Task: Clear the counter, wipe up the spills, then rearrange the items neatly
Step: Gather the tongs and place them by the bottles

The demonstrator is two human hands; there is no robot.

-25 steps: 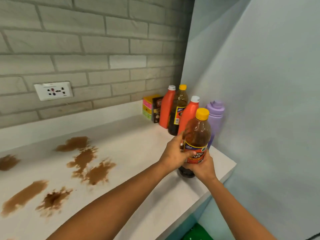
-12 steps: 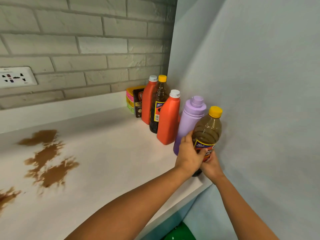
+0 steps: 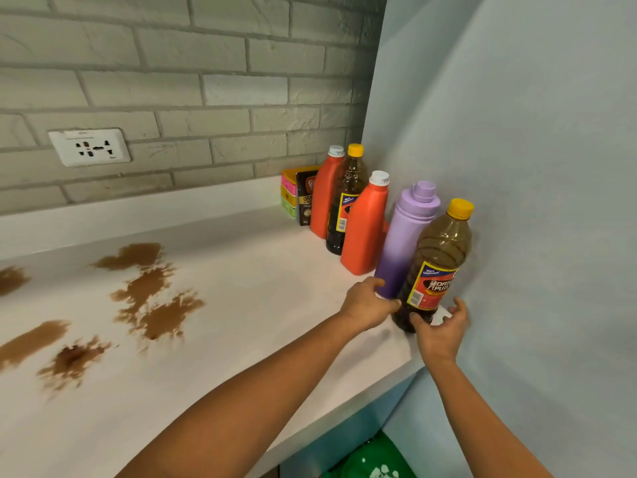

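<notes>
two hands sit at the base of my yellow-capped brown bottle [image 3: 437,270]: left hand [image 3: 367,307] curled against it, right hand [image 3: 443,327] loosely cupped, fingers apart. it stands at the counter [image 3: 241,357] corner, near the front edge, beside the purple bottle [image 3: 406,243]. brown spills [image 3: 151,291] remain unwiped; there's open room leftward.
</notes>
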